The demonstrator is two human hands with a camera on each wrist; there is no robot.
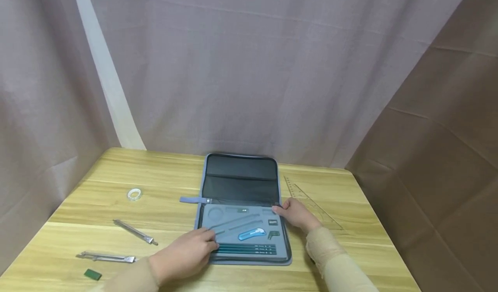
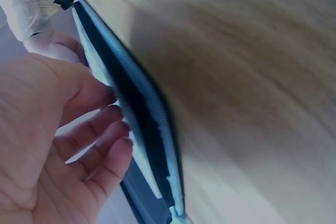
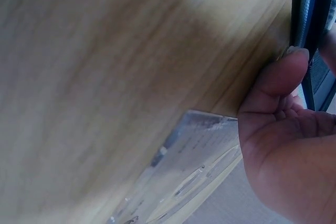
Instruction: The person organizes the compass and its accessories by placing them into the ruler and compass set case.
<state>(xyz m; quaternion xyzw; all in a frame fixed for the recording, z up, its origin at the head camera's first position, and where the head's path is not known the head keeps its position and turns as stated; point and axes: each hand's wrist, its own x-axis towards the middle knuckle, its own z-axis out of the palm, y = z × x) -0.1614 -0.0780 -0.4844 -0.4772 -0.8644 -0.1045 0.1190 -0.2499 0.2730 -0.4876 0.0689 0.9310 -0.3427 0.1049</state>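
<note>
A blue-grey zip case (image 1: pixel 289 257) lies unfolded on the table. Its lower half holds a grey foam tray (image 1: pixel 245 213) with cut-out slots. Several dark green pencils (image 1: pixel 247 249), a blue utility knife (image 1: pixel 252 234) and a small pencil sharpener (image 1: pixel 272 223) sit in the tray. My left hand (image 1: pixel 189 251) holds the tray's left edge near the pencil ends; the left wrist view shows thumb and curled fingers at that edge. At the upper right corner, by the fold, my right hand (image 1: pixel 297 214) grips the case's side, its thumb (image 3: pixel 289 72) against the rim.
Left of the case lie a clear tape ring (image 1: pixel 134 194), two metal compasses (image 1: pixel 134 231) and a green eraser (image 1: pixel 92 274). A clear set square (image 1: pixel 319 207) lies beyond my right hand. Grey curtains (image 1: pixel 249 67) hang behind the table (image 1: pixel 171 175).
</note>
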